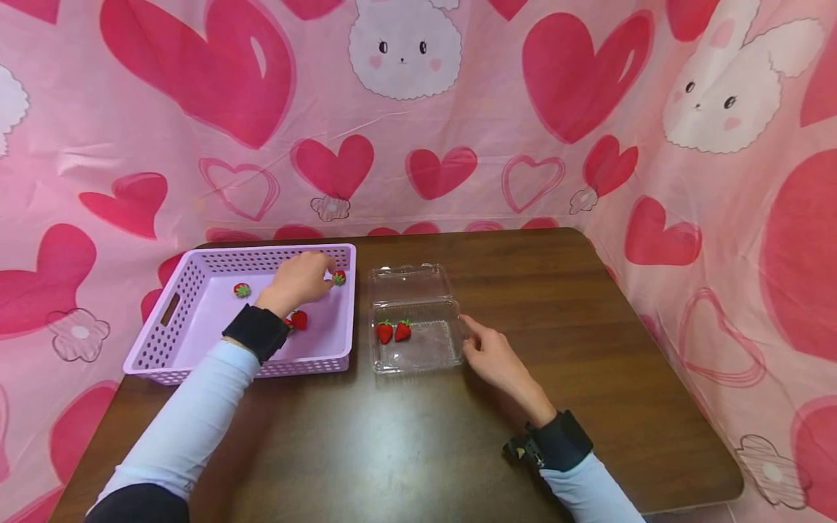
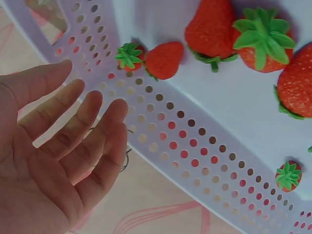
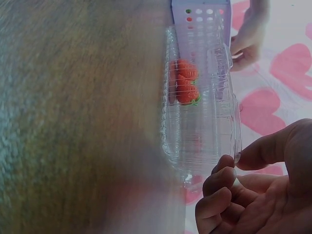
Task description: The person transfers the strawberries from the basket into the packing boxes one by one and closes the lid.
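Note:
My left hand (image 1: 302, 278) is over the right part of a lilac plastic basket (image 1: 222, 254). Its fingers are loosely bent and hold nothing in the left wrist view, beside the perforated wall. Close to those fingertips lies a strawberry (image 1: 339, 277) with a green leafy cap. More strawberries, such as one by the far wall (image 1: 242, 290) and another red one (image 1: 298, 320), lie on the basket floor. My right hand (image 1: 495, 354) pinches the right rim of a clear plastic clamshell box (image 1: 428, 356) between thumb and forefinger. Two strawberries (image 1: 402, 331) sit inside its left half.
The box's hinged lid (image 1: 410, 283) stands back, away from me. Box and basket are side by side on a dark brown wooden table (image 1: 405, 428). A pink cloth (image 1: 484, 109) with hearts and bunnies hangs behind and along the sides.

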A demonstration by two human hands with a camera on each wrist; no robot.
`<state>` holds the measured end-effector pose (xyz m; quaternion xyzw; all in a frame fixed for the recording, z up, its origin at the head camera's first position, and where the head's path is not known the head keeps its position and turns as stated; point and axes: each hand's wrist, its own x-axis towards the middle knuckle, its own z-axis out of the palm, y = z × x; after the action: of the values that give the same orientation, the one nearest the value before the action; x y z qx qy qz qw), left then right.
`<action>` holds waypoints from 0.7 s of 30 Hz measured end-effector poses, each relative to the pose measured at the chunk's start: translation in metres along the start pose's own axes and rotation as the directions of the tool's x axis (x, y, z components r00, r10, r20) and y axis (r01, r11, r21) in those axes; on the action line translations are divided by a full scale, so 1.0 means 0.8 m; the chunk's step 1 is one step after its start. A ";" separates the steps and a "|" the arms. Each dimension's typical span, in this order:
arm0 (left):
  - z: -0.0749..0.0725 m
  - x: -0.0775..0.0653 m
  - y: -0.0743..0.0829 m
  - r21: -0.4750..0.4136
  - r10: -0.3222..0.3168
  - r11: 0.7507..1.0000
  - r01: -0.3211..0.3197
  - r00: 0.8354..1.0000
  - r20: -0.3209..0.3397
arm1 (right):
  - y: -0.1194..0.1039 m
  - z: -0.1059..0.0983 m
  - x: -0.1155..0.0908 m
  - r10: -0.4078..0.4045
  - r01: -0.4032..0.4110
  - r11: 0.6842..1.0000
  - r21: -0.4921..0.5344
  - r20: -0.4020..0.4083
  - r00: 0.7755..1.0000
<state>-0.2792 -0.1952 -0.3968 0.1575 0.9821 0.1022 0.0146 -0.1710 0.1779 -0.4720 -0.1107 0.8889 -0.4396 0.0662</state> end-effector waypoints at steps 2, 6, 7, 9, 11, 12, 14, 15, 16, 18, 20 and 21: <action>0.001 0.000 -0.001 0.001 0.003 1.000 -0.003 1.000 0.001 | 0.000 0.000 0.000 0.004 -0.004 1.000 -0.002 -0.002 1.000; 0.003 0.001 -0.006 0.000 -0.016 1.000 0.016 1.000 0.004 | 0.000 0.000 0.000 0.005 -0.005 1.000 -0.003 -0.006 1.000; 0.004 0.002 -0.007 0.003 -0.018 1.000 0.018 1.000 0.007 | 0.000 0.000 0.000 0.003 -0.003 1.000 -0.003 -0.005 1.000; 0.007 0.004 -0.009 0.006 -0.025 1.000 0.025 1.000 0.017 | 0.000 0.000 0.000 0.004 -0.004 1.000 0.001 -0.006 1.000; 0.009 0.006 -0.011 0.007 -0.029 1.000 0.029 0.999 0.028 | 0.001 0.001 0.000 0.005 -0.005 1.000 0.003 -0.003 1.000; 0.009 0.007 -0.012 0.008 -0.031 0.999 0.031 0.999 0.033 | 0.001 0.001 0.000 0.005 -0.005 1.000 0.003 -0.003 1.000; 0.010 0.009 -0.014 0.008 -0.034 0.999 0.034 0.999 0.039 | 0.002 0.001 0.000 0.005 -0.005 1.000 0.001 -0.004 1.000; 0.011 0.009 -0.015 0.010 -0.034 0.999 0.034 0.999 0.041 | 0.002 0.000 0.000 0.004 -0.004 1.000 0.000 -0.004 1.000; 0.011 0.010 -0.016 0.013 -0.034 0.999 0.033 0.999 0.043 | 0.002 0.000 0.000 0.003 -0.003 1.000 -0.002 -0.005 1.000; 0.013 0.011 -0.018 0.023 -0.032 0.999 0.031 0.999 0.042 | 0.002 0.000 0.000 -0.002 0.002 1.000 -0.005 -0.009 1.000; 0.015 0.013 -0.021 0.031 -0.031 0.999 0.029 0.998 0.045 | 0.001 0.000 0.001 -0.005 0.005 1.000 -0.005 -0.010 1.000; 0.016 0.013 -0.023 0.035 -0.031 0.999 0.029 0.998 0.047 | 0.002 0.000 0.001 -0.006 0.006 1.000 -0.005 -0.010 1.000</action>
<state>-0.2938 -0.2062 -0.4128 0.1454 0.9853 0.0814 0.0369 -0.1717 0.1787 -0.4729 -0.1115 0.8898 -0.4384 0.0602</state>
